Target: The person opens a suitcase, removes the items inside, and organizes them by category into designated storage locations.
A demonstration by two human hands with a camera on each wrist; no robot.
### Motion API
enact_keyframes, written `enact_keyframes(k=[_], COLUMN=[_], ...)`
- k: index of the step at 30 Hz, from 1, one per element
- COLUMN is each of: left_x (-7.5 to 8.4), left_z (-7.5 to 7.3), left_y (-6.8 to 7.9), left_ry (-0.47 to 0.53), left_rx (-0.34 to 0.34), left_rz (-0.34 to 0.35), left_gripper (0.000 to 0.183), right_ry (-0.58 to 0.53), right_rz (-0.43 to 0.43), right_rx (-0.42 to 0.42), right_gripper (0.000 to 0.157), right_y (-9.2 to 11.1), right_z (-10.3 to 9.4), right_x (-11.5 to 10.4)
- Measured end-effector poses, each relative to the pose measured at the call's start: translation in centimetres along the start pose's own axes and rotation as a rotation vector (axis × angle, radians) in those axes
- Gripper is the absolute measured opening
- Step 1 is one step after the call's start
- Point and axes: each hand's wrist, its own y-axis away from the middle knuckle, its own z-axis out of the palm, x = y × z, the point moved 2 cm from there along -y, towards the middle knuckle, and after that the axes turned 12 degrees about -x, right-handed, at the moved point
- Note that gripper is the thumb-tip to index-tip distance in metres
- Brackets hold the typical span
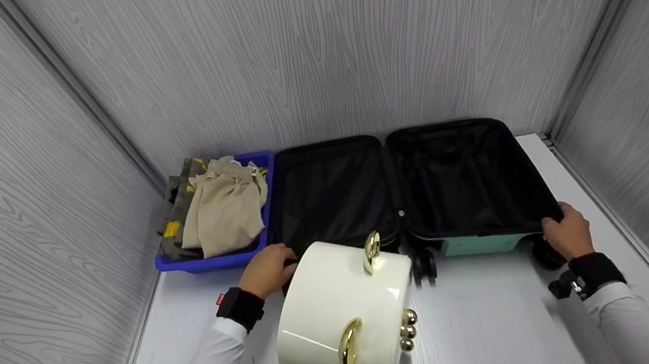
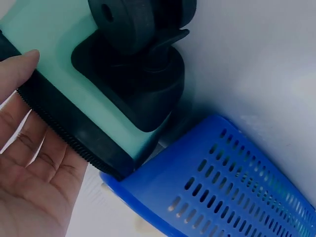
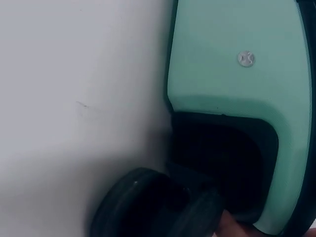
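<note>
An open suitcase with a mint-green shell and black lining lies with both halves spread on the white table. My left hand grips the front left corner of its left half; in the left wrist view the thumb presses the zipped black rim from outside, with the fingers on the other side. At the front right corner of the right half, my right hand holds the rim beside a black wheel. Only a bit of that hand shows in the right wrist view.
Left of the suitcase stands a blue slotted basket holding beige shorts and dark camouflage-like clothing. A glossy white rounded object with gold handles and gold balls blocks the front middle. Grey wood-grain walls enclose the table.
</note>
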Motion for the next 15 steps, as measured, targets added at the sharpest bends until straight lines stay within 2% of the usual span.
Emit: enact_keyframes(k=[8,15], left_x=[0.49,0.79], left_z=[0.33,0.23], left_y=[-0.22,-0.21], left_ry=[0.029,0.075], left_rx=[0.055,0.049], left_rz=[-0.068,-0.125], left_gripper=[0.021,0.02], right_ry=[0.017,0.017], right_rz=[-0.054,-0.05], right_rx=[-0.034,-0.101], right_gripper=[0.061,0.064], right_y=[-0.18,0.04], right_z=[-0.61,-0.92], right_x=[-0.23,-0.18])
